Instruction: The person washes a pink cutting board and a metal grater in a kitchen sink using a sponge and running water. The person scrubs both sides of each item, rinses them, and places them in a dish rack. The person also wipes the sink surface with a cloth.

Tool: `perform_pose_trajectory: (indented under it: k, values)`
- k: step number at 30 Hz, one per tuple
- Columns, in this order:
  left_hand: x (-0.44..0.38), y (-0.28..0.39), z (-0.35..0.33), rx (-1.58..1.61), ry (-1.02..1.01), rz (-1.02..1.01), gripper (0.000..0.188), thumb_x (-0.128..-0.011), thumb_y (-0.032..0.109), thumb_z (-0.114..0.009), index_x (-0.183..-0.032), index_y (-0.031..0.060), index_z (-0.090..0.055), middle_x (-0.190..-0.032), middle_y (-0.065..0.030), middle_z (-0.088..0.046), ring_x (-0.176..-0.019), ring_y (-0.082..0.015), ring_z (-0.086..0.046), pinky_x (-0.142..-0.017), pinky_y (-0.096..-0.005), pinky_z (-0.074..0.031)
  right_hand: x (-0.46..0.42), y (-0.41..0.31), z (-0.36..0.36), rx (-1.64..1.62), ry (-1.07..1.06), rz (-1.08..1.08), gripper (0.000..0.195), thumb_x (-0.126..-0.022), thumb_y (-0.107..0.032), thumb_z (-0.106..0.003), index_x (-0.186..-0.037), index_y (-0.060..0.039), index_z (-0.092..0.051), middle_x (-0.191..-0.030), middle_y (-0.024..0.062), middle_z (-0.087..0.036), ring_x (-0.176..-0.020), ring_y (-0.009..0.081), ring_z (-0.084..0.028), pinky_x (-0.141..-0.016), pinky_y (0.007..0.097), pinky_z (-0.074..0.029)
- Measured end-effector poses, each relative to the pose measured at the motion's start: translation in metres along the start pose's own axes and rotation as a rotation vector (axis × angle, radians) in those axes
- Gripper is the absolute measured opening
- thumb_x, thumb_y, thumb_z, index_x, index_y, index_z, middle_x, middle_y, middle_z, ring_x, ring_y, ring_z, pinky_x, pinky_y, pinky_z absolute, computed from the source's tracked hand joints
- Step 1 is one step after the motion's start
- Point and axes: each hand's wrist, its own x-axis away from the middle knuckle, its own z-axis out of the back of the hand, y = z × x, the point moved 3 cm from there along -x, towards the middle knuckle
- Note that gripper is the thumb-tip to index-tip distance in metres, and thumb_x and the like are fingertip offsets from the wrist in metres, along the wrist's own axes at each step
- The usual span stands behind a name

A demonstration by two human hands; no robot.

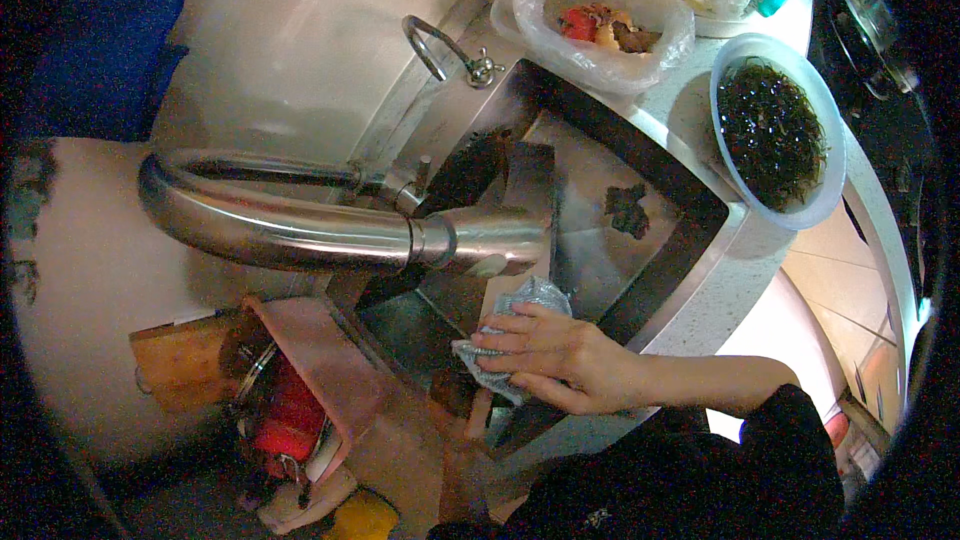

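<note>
My right hand (559,360) presses a crumpled grey-white cloth (536,296) over the sink, its fingers spread across the cloth. Under the cloth, part of a flat, pale object (496,291) shows; its kind is unclear. My left hand (459,427) is in shadow, lower and to the left, around what looks like a light handle (480,411). Whether this handle joins the flat object is hidden. The large steel faucet (300,229) reaches over the stainless steel sink (660,142), close to the cloth. A dark scrap (628,211) lies in the basin.
Beyond the sink stand a plastic-lined bowl (532,37) of food scraps and a translucent bowl (836,165) of dark, wet, seaweed-like strands. A small curved tap (424,45) rises behind the sink. At left are a pink container (322,345) and a wooden board (180,360).
</note>
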Motion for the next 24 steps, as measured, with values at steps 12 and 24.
perform_pose_trajectory:
  k: [12,24]
  values:
    - [0.004,0.003,0.004,-0.194,-0.064,0.072,0.02,-0.072,0.011,-0.067,-0.085,0.0029,-0.054,-0.073,-0.0082,-0.057,-0.066,-0.0166,-0.053,-0.061,-0.0261,-0.042,-0.02,0.184,0.077,0.21,0.215,-0.573,0.031,-0.089,-0.025,-0.045,-0.105,0.0,-0.056,-0.101,0.0127,-0.061,-0.088,0.0233,-0.06,-0.081,0.0307,-0.044]
    - [0.025,0.007,0.009,0.173,0.124,-0.27,0.042,-0.077,0.024,-0.061,-0.111,0.0013,-0.05,-0.097,-0.0161,-0.059,-0.087,-0.0269,-0.056,-0.081,-0.0363,-0.042,0.072,0.286,0.116,0.646,-0.149,0.046,0.044,-0.086,-0.023,-0.044,-0.126,-0.0042,-0.042,-0.133,0.0089,-0.038,-0.11,0.0249,-0.048,-0.085,0.034,-0.044]
